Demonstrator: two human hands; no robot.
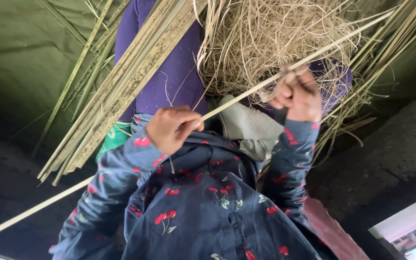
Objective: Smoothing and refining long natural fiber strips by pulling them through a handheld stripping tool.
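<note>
Long thin pale bamboo strip [246, 94] runs through both hands: left hand [172, 129] is closed, pinching it at mid-length, and right hand [297, 94] is fisted around it further along, just under the tangled heap of pale straw-like shavings [270, 33]. Its long axis is diagonal, from the lower-left edge of view to the upper right. A bundle of flat greenish bamboo slats [121, 91] lies beside the left hand on a roughly parallel diagonal, over purple cloth [174, 72].

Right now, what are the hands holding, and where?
Both hands grip one long thin strip: left hand near its middle, right hand further up.
</note>
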